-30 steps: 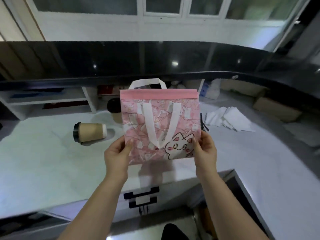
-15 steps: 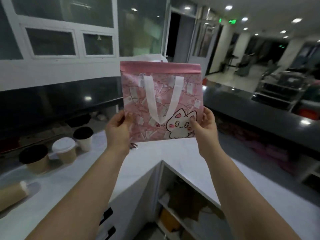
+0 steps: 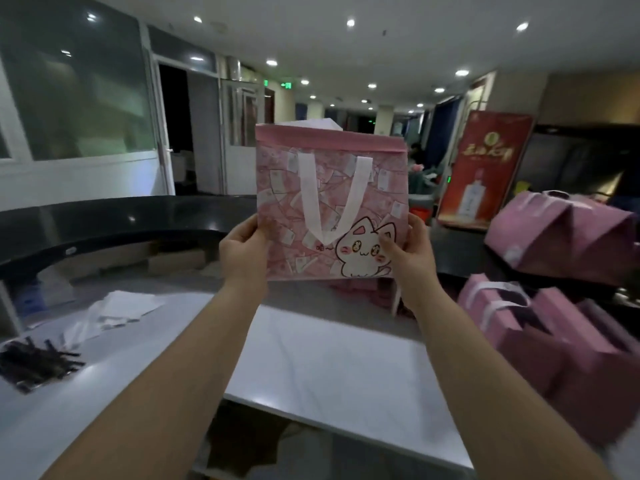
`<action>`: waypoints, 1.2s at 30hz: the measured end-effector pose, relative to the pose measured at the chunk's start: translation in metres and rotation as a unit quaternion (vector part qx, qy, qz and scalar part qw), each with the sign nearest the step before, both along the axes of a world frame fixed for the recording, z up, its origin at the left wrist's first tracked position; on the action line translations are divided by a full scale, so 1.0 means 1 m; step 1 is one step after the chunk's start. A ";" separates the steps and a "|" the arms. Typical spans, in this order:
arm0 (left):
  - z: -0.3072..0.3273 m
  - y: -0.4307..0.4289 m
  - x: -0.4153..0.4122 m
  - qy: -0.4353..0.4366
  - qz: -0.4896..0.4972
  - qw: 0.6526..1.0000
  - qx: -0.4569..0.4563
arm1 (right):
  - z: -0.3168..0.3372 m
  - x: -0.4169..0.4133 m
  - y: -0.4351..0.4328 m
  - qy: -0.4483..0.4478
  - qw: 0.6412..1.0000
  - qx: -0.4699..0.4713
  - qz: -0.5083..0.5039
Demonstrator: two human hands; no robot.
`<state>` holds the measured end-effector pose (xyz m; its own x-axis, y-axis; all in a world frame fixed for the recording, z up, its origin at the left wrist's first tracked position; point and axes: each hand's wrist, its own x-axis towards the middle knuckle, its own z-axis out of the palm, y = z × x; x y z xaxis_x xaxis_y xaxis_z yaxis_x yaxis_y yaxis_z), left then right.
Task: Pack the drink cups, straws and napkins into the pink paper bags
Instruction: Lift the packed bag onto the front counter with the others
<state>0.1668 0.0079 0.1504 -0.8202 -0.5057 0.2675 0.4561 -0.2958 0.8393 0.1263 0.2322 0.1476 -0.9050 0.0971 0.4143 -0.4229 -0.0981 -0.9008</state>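
Head cam from my end: the flat pink paper bag with the white cartoon cat print (image 3: pixel 330 206) is up in the air, upright with its printed face toward the camera. It hangs above the smooth white countertop (image 3: pixel 329 368) and doesn't touch it.

The left hand (image 3: pixel 242 249) has the bag's lower left edge, thumb pressed on the front and the other fingers tucked behind where I can't see them. The right hand (image 3: pixel 414 252) does the same at the lower right edge, thumb lying across the cat's ear. So both are clamped on the bag in a pinch, one per side.

The bag's white ribbon handle (image 3: pixel 332 199) hangs down the front in a V. Something white pokes up over the top edge at the back, can't tell what it is.

On the counter to the left there's a loose heap of white paper napkins (image 3: pixel 117 310). Closer to the camera than that is a pile of thin black straws (image 3: pixel 34 362). They sit near each other, but whether they touch I can't make out.

Over on the right there's a cluster of darker pink paper bags (image 3: pixel 540 334) by the counter, pretty blurry. One more slumped pink bag (image 3: pixel 561 237) is higher up behind them.

A tall red box with a white bottle picture (image 3: pixel 481 171) stands past the held bag on the right. A curved glossy black bar top (image 3: pixel 104 216) runs along the far side on the left.
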 end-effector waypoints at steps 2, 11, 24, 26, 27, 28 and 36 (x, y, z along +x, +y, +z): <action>0.006 0.053 -0.019 -0.003 -0.022 1.000 0.015 | 0.003 -0.008 0.051 0.014 0.998 0.027 -0.054; 0.017 0.272 -0.108 -0.004 -0.080 0.994 0.075 | 0.015 -0.073 0.235 -0.052 0.901 0.375 -0.213; -0.022 0.392 -0.255 -0.047 -0.118 0.991 0.036 | -0.029 -0.202 0.297 -0.125 0.985 0.117 -0.036; -0.032 0.397 -0.285 -0.055 -0.131 0.990 0.023 | -0.035 -0.231 0.301 -0.137 0.986 0.086 -0.035; -0.037 0.400 -0.297 -0.060 -0.136 0.989 0.016 | -0.038 -0.244 0.304 -0.146 0.986 0.073 -0.023; -0.041 0.404 -0.311 -0.064 -0.142 0.988 0.012 | -0.040 -0.258 0.308 -0.153 0.986 0.063 -0.003; -0.078 0.449 -0.395 -0.102 -0.180 0.978 -0.040 | -0.062 -0.330 0.332 -0.235 0.954 0.186 -0.019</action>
<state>-0.2282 0.4570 0.0721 -0.9814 -0.1594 0.1067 0.1556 -0.3365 0.9287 -0.2032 0.5643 0.0851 -0.9980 0.0584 -0.0234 0.0385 0.2731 -0.9612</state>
